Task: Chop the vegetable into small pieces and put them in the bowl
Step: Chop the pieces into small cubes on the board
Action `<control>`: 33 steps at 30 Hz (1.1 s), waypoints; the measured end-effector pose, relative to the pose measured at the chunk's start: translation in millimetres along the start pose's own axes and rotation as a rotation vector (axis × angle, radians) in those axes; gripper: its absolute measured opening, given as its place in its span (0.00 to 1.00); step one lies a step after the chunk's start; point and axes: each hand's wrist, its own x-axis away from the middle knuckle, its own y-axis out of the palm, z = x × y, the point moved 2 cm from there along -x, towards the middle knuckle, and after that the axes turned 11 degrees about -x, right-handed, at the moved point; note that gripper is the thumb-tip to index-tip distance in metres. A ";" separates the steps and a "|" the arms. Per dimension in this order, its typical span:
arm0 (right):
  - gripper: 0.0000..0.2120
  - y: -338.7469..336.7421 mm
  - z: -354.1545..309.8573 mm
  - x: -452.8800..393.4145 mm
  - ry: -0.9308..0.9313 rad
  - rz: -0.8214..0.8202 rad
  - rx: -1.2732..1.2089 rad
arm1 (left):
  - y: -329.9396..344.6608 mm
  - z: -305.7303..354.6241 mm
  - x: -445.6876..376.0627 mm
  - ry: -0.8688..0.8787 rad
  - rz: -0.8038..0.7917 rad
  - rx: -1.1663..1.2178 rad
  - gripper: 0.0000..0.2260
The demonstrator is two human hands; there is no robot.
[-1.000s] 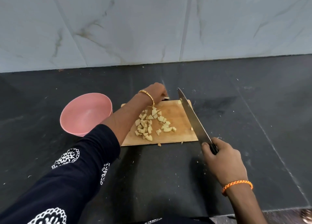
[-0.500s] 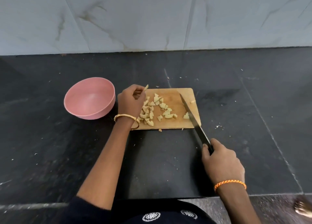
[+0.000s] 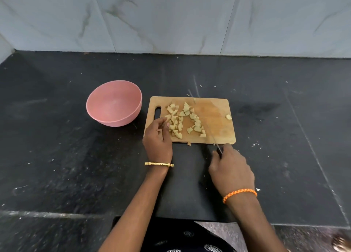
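Pale chopped vegetable pieces (image 3: 196, 123) lie heaped on the left half of a wooden cutting board (image 3: 216, 126). One stray piece (image 3: 228, 116) sits by the board's right edge. My left hand (image 3: 157, 139) rests on the board's near left corner, its curled fingertips touching the heap; whether it holds a piece is hidden. My right hand (image 3: 230, 171) grips the handle of a knife (image 3: 218, 149) just in front of the board. The blurred blade reaches over the board toward the far side. A pink bowl (image 3: 114, 119) stands left of the board with nothing in it.
The dark stone counter (image 3: 57, 166) runs back to a grey marble wall (image 3: 171, 20). Small scraps are scattered on the counter beyond the board and to its right, and one bit (image 3: 189, 143) lies just off the near edge.
My left hand came back from the board's far edge with a piece and now sits low at the near left corner by the heap. The knife hand drew slightly closer to the board.
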 end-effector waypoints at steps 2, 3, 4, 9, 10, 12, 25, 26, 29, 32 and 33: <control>0.10 -7.4 13.7 -0.4 0.067 0.054 -0.049 | -0.9 3.1 0.4 0.041 0.001 -0.032 0.07; 0.09 -10.4 20.2 -1.0 0.102 0.078 -0.054 | -1.5 3.2 1.0 0.039 0.010 -0.041 0.07; 0.09 -13.4 26.9 -1.9 0.134 0.099 -0.050 | -1.9 2.1 1.5 0.021 0.020 -0.045 0.07; 0.09 -22.0 43.3 -5.7 0.207 0.125 -0.001 | 0.5 -2.0 0.1 -0.034 0.010 -0.055 0.08; 0.09 -21.5 43.6 -6.4 0.207 0.118 0.013 | 1.9 -2.8 -1.7 -0.033 0.005 -0.056 0.07; 0.10 -19.2 42.5 -6.7 0.199 0.104 0.044 | 5.2 -6.9 -4.3 -0.052 -0.005 -0.037 0.07; 0.11 19.1 5.4 19.1 -0.017 -0.082 -0.013 | 4.9 -12.2 -2.0 -0.093 -0.050 -0.057 0.05; 0.11 18.6 5.8 18.0 -0.026 -0.085 -0.035 | 4.8 -11.9 -1.9 -0.099 -0.056 -0.061 0.05; 0.11 11.8 11.5 13.3 -0.032 -0.044 -0.100 | 2.4 -9.3 -2.7 -0.139 -0.042 -0.033 0.05; 0.10 7.0 16.4 9.0 -0.002 -0.020 -0.109 | -2.9 -4.7 -4.1 -0.219 0.016 0.059 0.05; 0.10 6.4 17.6 8.2 -0.003 -0.031 -0.094 | -3.9 -4.2 -5.0 -0.245 0.040 0.084 0.06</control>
